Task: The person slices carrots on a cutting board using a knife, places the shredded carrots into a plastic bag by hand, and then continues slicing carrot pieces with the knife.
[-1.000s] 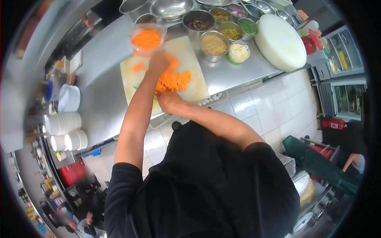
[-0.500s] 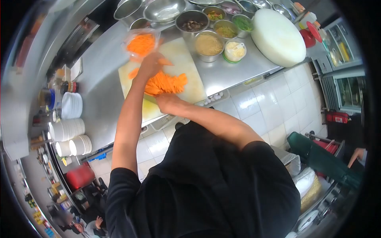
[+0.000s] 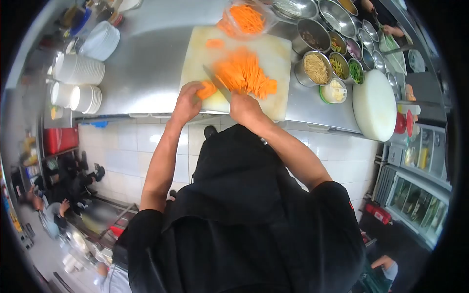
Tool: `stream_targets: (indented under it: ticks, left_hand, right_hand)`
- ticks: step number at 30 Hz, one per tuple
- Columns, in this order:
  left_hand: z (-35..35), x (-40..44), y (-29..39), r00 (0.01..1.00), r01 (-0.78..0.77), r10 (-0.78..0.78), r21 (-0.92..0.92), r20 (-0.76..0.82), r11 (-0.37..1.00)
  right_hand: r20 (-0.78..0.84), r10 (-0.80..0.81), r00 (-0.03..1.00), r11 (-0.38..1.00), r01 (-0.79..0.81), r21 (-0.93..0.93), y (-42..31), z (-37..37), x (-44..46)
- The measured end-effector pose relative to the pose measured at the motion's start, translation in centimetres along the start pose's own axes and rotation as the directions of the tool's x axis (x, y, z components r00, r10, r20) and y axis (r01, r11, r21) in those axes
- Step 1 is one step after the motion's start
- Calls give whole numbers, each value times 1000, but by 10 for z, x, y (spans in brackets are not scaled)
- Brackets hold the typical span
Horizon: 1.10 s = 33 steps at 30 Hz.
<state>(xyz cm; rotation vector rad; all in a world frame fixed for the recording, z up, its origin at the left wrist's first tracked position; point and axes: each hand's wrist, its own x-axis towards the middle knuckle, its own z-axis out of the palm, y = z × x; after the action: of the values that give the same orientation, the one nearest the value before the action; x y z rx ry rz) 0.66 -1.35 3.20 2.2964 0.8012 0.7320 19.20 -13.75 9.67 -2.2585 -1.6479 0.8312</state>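
In my right hand (image 3: 245, 107) is a knife (image 3: 216, 82), its blade slanting away to the left over the cutting board (image 3: 195, 53). My left hand (image 3: 187, 102), at the board's near left corner, has its fingers closed on an orange carrot piece (image 3: 208, 90). A spread pile of carrot slices and strips (image 3: 249, 75) lies just right of the blade; its far part is blurred. Farther back on the board sits a small carrot piece (image 3: 214, 43). Beyond the board's far edge stands a clear bag of shredded carrot (image 3: 247, 19).
Several metal pots, one with pale strips (image 3: 316, 67), stand right of the board. Beside them are a small tub (image 3: 334, 91) and a thick round white block (image 3: 374, 105). Stacked white bowls (image 3: 78, 69) stand at the left. Other people are at the edges, one hand (image 3: 392, 31) at far right.
My left hand has drawn back from the far side of the carrot pile to the board's near left. The knife blade now shows beside the pile. The view has turned.
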Motion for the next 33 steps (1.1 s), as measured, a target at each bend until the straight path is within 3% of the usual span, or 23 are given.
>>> stream_targets:
  ticks: [3, 5, 11, 15, 17, 20, 26, 30, 33]
  left_hand:
    - [1, -2, 9, 1000, 19, -18, -24, 15, 1000]
    - [10, 0, 7, 998, 21, -13, 118, -67, 993]
    - [37, 0, 6, 967, 61, -42, 67, -251, 996]
    - [16, 12, 11, 987, -3, 16, 79, -162, 997]
    - [14, 21, -3, 997, -62, 64, 63, -37, 996]
    - [13, 29, -4, 998, -43, 35, 133, 59, 990]
    - [17, 26, -8, 1000, -24, 24, 31, -7, 999]
    - [16, 25, -5, 999, -32, 33, 77, -16, 997]
    - [22, 20, -11, 995, -19, 23, 36, -94, 999]
  right_hand:
    - [3, -38, 999, 997, 38, -64, -7, 4, -6]
    - [-18, -63, 998, 996, 62, -57, -7, 9, -9]
    - [-77, -92, 993, 995, 90, -39, -10, 15, -12]
    - [-73, -113, 991, 993, 109, -54, -9, 9, -11]
    - [-55, -99, 994, 994, 95, -58, -12, -1, -15]
    - [-15, -85, 996, 994, 84, -73, -27, -19, -25]
    - [-36, -103, 994, 994, 101, -51, -22, 1, -4]
    - [-37, -110, 993, 990, 106, -89, -37, -19, -24]
    - [-38, -114, 993, 991, 111, -76, -28, 6, 2]
